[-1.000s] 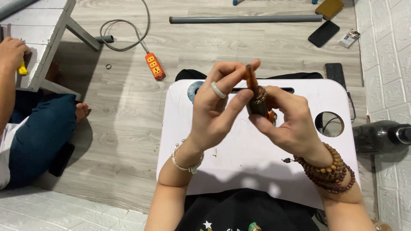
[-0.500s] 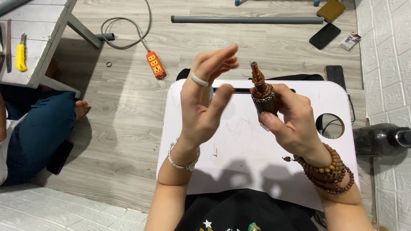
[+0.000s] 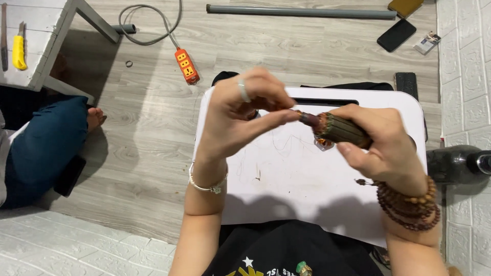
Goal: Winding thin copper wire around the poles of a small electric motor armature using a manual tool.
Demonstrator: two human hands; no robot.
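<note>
We count two hands, one motor rotor, one power strip, one phone, one pipe.

Bright, even light falls from above. Soft arm shadows lie on the white tabletop toward 6 o'clock. Fingertips show slight motion blur; edges bow slightly.

The motor rotor, upright before, now lies sideways in the right hand, the left hand pinching its shaft tip.
</note>
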